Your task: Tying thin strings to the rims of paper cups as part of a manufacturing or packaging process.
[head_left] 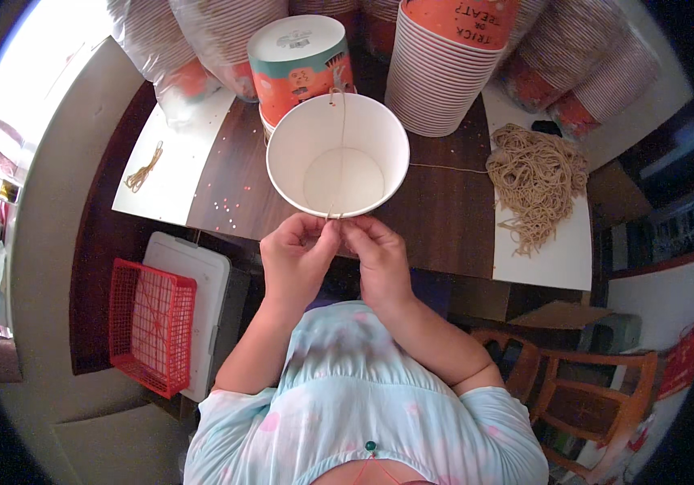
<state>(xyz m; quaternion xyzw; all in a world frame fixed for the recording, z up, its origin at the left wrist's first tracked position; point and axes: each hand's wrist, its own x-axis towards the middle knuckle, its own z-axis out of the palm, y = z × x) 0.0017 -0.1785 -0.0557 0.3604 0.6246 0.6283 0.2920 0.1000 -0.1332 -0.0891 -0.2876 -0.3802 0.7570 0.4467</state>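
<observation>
A white-lined paper bucket (286,166) is tipped toward me at the table's near edge, its wide mouth facing up. A thin tan string (343,129) spans the mouth from the far rim to the near rim. At the near rim, my left hand (300,252) and my right hand (381,257) meet with thumbs and fingertips pinched together on the string end. The fingertips partly hide the string there. Behind this bucket, an orange and teal paper bucket (298,69) stands upside down. A tangled heap of tan strings (537,182) lies at the right.
A tall stack of nested buckets (436,93) stands at the back of the brown table (444,218). Bagged stacks (217,32) line the back. A small string bundle (145,167) lies at left, near scattered paper dots (229,206). A red basket (153,323) and wooden chair (581,396) are below.
</observation>
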